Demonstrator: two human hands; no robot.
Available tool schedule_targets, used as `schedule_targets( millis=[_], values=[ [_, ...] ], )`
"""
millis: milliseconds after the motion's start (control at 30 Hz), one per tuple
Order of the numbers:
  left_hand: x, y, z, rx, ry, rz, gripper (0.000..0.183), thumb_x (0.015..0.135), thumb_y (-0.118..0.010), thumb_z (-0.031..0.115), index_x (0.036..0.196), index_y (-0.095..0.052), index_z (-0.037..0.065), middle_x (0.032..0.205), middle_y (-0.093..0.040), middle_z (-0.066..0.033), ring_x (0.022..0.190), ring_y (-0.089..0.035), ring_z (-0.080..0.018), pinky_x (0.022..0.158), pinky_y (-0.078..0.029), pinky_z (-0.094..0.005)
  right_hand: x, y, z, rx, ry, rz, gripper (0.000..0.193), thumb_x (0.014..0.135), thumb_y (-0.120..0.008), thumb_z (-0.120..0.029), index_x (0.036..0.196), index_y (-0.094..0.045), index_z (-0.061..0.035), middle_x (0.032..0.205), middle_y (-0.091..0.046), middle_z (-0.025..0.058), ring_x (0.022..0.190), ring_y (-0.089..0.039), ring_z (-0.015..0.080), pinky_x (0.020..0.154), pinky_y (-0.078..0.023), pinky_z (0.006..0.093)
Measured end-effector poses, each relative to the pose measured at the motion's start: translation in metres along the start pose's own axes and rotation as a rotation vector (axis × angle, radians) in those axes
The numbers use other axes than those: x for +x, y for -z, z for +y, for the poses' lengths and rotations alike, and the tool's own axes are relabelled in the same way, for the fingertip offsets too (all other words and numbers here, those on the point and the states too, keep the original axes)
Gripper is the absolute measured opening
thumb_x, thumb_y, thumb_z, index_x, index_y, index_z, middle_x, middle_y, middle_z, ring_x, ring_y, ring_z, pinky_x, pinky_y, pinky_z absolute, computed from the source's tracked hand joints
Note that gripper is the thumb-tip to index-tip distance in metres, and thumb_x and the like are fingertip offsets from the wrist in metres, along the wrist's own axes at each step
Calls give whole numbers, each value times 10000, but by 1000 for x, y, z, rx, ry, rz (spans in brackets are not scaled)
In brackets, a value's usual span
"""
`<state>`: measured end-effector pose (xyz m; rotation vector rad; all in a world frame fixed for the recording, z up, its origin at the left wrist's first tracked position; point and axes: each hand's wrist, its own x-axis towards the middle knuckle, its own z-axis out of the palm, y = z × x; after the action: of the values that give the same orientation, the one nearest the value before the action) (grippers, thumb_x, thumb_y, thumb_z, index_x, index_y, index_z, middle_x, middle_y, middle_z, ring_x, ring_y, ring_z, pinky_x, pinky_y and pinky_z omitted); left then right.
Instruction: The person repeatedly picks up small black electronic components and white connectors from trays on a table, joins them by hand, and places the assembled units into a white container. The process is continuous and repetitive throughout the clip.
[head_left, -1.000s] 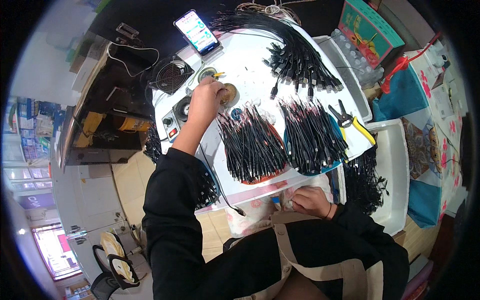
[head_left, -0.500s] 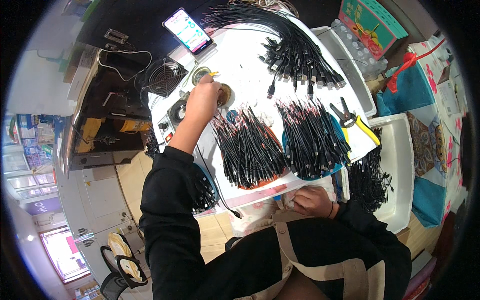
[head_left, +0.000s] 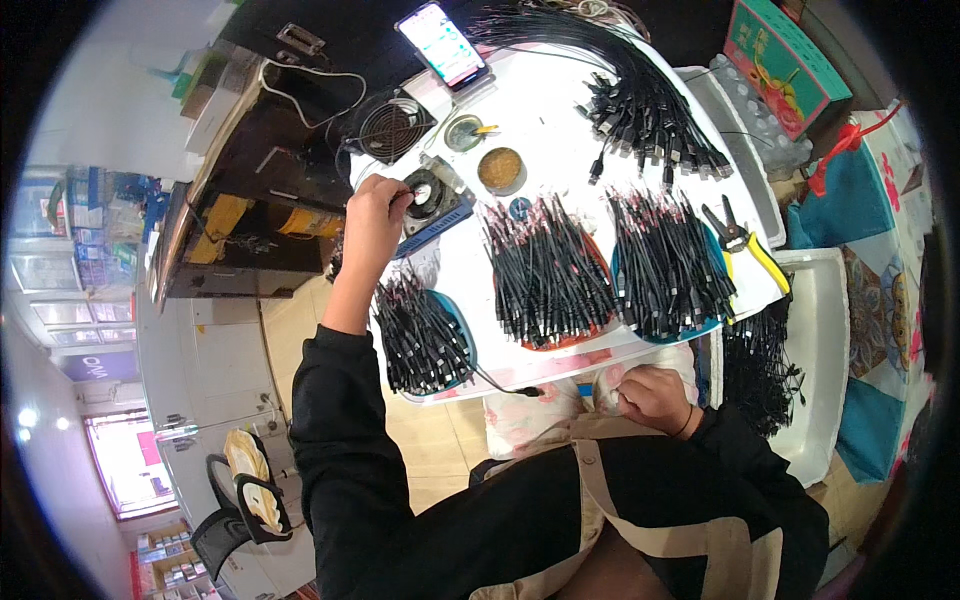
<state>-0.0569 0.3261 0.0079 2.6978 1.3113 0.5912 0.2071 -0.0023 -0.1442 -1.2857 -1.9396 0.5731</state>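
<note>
My left hand (head_left: 375,225) is closed, its fingertips pinched together beside a small heating pot (head_left: 428,193) with a pale round centre; what they grip is too small to see. Curled shut, my right hand (head_left: 657,398) rests on the floral cloth (head_left: 530,420) over my lap. A black cable's plug (head_left: 532,391) hangs over the table's near edge. Three stacks of black cables with stripped red ends lie in trays: a left stack (head_left: 415,345), a middle stack (head_left: 550,285) and a right stack (head_left: 668,270). An amber-filled round tin (head_left: 501,170) stands right of the pot.
Behind the pot are a fan (head_left: 395,130), a glass dish (head_left: 464,132) and a lit phone (head_left: 442,46). A long cable bundle (head_left: 645,110) covers the far right. Yellow-handled wire strippers (head_left: 745,245) lie beside the right stack. A white foam box (head_left: 818,370) holds more cables.
My left hand has moved left from the amber-filled tin to the heating pot. My right hand stays on my lap. The whole view has shifted, bringing the left stack fully into sight.
</note>
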Motion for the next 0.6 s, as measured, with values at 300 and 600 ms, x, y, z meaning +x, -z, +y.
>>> schedule_targets(
  millis=[300,600],
  values=[
    [-5,-8,-23,71,1,-51,87,770,-665,11,843,-638,-27,799,-581,-172,754,-585,-369,672,-467,-420,4,-5,-8,-21,16,6,113,752,-660,-140,740,-572,-70,743,-585,68,639,-602,256,533,-485,366],
    [11,-17,-22,221,-42,-196,85,772,-639,-4,856,-639,-22,861,-563,-177,796,-583,-388,700,-469,-455,5,-2,-9,-16,17,7,114,740,-665,-118,754,-570,-57,768,-599,75,648,-608,258,534,-490,363]
  ],
)
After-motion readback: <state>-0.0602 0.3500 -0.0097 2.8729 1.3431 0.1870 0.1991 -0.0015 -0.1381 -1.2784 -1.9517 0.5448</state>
